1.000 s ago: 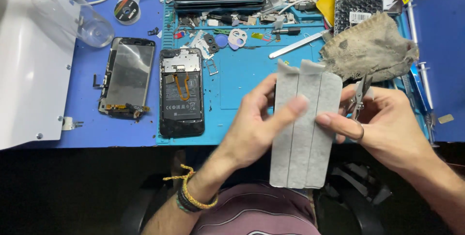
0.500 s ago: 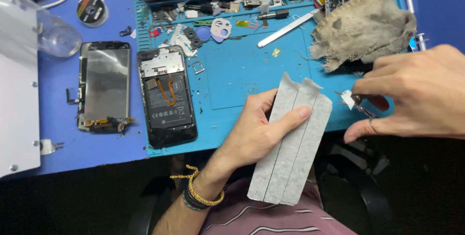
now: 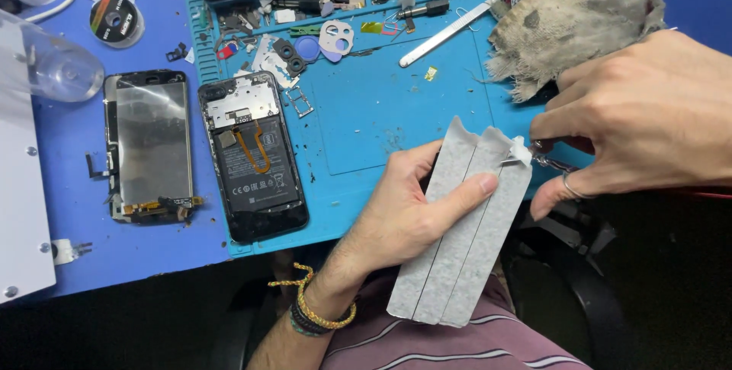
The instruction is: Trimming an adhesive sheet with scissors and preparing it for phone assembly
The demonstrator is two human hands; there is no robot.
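My left hand grips a grey sheet of long adhesive strips, thumb pressed across its upper part. My right hand is closed on metal tweezers, whose tips pinch a white corner peeling off the top right of the sheet. An opened phone body with its battery and an orange flex cable showing lies on the teal work mat. A separated phone screen lies to its left on the blue bench surface.
A dirty beige cloth lies at the mat's upper right. Small phone parts, camera rings and a metal spudger are scattered along the top. A tape roll, a clear plastic piece and a white panel sit at left.
My right hand has moved back in to the strip sheet's top corner with the tweezers, and a white corner is now lifted. The view has shifted closer.
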